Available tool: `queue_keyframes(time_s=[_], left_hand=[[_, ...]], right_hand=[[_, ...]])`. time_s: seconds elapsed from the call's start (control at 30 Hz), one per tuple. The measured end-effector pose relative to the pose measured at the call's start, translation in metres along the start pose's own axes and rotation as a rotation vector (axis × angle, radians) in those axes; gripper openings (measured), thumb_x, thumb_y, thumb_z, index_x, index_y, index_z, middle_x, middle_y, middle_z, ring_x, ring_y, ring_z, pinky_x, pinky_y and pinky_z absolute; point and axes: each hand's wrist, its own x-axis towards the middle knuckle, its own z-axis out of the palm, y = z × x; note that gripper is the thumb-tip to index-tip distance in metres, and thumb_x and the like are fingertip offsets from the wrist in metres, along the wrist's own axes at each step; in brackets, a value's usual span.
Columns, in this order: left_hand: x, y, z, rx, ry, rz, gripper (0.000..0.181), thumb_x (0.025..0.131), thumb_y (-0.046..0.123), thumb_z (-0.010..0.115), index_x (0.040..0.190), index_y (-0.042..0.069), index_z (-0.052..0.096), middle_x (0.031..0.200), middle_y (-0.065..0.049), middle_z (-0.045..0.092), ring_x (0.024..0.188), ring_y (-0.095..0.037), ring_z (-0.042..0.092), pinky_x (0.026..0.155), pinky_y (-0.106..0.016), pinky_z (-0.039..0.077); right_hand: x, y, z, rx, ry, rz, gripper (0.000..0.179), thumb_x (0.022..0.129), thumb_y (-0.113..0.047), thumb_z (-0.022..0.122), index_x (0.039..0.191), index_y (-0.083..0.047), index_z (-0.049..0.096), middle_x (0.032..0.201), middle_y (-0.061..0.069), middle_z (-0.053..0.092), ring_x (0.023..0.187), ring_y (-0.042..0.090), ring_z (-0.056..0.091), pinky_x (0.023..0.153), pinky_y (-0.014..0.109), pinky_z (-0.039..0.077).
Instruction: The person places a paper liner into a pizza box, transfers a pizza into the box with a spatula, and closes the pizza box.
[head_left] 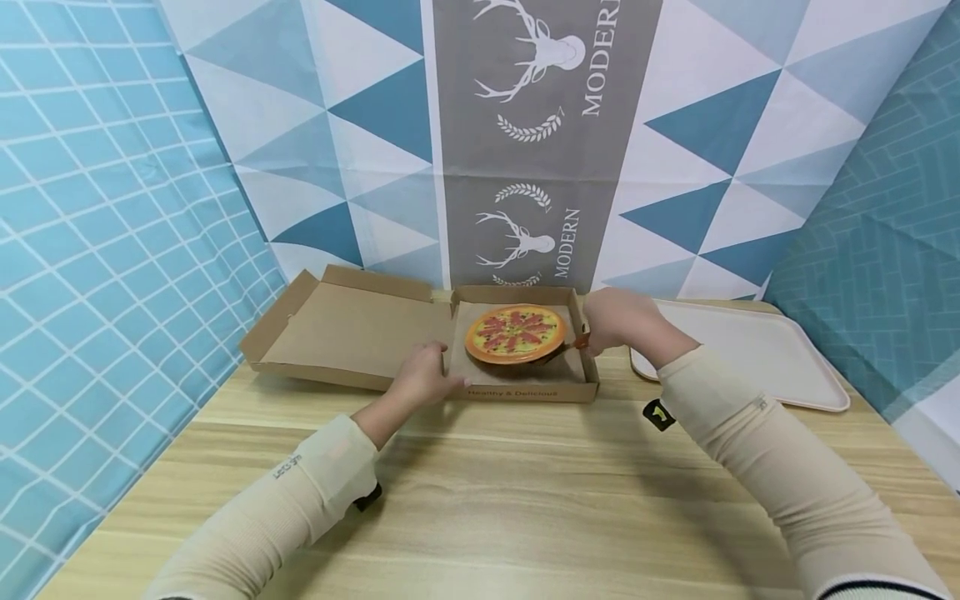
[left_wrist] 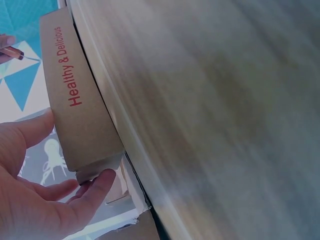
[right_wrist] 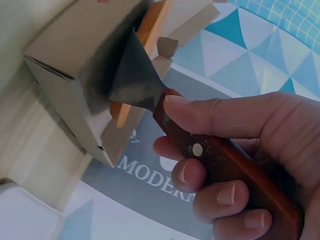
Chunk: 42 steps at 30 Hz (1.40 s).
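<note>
A toy-like round pizza (head_left: 515, 333) with an orange rim sits tilted in the open cardboard pizza box (head_left: 525, 392). My right hand (head_left: 622, 321) grips the wooden handle of a pizza server (right_wrist: 220, 160), fingers wrapped round it and thumb along its top. The server's metal blade reaches over the box's right wall and under the pizza's near right edge. At the box's front left corner, my left hand (head_left: 422, 375) holds the cardboard, thumb at the top rim and fingertips against the side, as the left wrist view shows.
The box's open lid (head_left: 352, 329) lies flat to the left. A pale rectangular tray (head_left: 757, 346) stands to the right, partly behind my right forearm. Patterned cloth (head_left: 390, 108) closes off the back of the wooden table (head_left: 487, 500).
</note>
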Motion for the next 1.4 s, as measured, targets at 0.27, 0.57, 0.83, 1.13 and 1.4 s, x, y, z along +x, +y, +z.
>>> queue_keyframes(time_s=[0.27,0.57,0.83,1.13,1.4], left_hand=[[0.000,0.001,0.000,0.004,-0.004,-0.005,0.073,0.091,0.028,0.080,0.143,-0.013,0.048,0.140,-0.033,0.056,0.134,-0.047,0.052,0.113,-0.052,0.045],[0.000,0.000,0.002,0.000,0.001,-0.004,0.075,0.090,0.028,0.081,0.143,-0.013,0.048,0.140,-0.033,0.055,0.134,-0.046,0.052,0.112,-0.052,0.045],[-0.001,0.001,0.001,-0.018,-0.003,-0.017,0.076,0.090,0.029,0.081,0.145,-0.011,0.047,0.141,-0.031,0.056,0.133,-0.044,0.054,0.110,-0.052,0.047],[0.000,0.002,0.001,-0.019,-0.002,-0.011,0.076,0.090,0.029,0.081,0.146,-0.011,0.047,0.139,-0.031,0.057,0.131,-0.044,0.055,0.109,-0.051,0.049],[-0.001,0.003,0.001,-0.014,-0.006,-0.019,0.077,0.090,0.029,0.081,0.146,-0.010,0.046,0.139,-0.031,0.057,0.130,-0.043,0.056,0.109,-0.051,0.049]], right_hand=[[-0.007,0.002,-0.015,-0.036,-0.044,-0.008,0.021,0.077,-0.015,0.083,0.070,-0.011,0.063,0.067,0.000,0.056,0.061,0.017,0.047,0.051,0.031,0.036],[-0.020,0.005,-0.028,-0.046,-0.124,-0.011,0.021,0.079,-0.014,0.083,0.071,-0.011,0.064,0.055,-0.001,0.052,0.053,0.013,0.048,0.049,0.027,0.037],[-0.028,0.006,-0.043,-0.089,-0.197,-0.028,0.020,0.082,-0.012,0.082,0.070,-0.009,0.066,0.052,-0.002,0.046,0.051,0.012,0.043,0.051,0.026,0.034],[-0.034,0.003,-0.064,-0.181,-0.251,-0.017,0.025,0.080,-0.010,0.080,0.065,-0.013,0.060,0.051,-0.003,0.046,0.051,0.012,0.042,0.055,0.030,0.036],[-0.035,0.001,-0.072,-0.237,-0.267,-0.039,0.016,0.080,-0.010,0.080,0.070,-0.009,0.068,0.053,-0.001,0.051,0.051,0.012,0.045,0.051,0.027,0.035]])
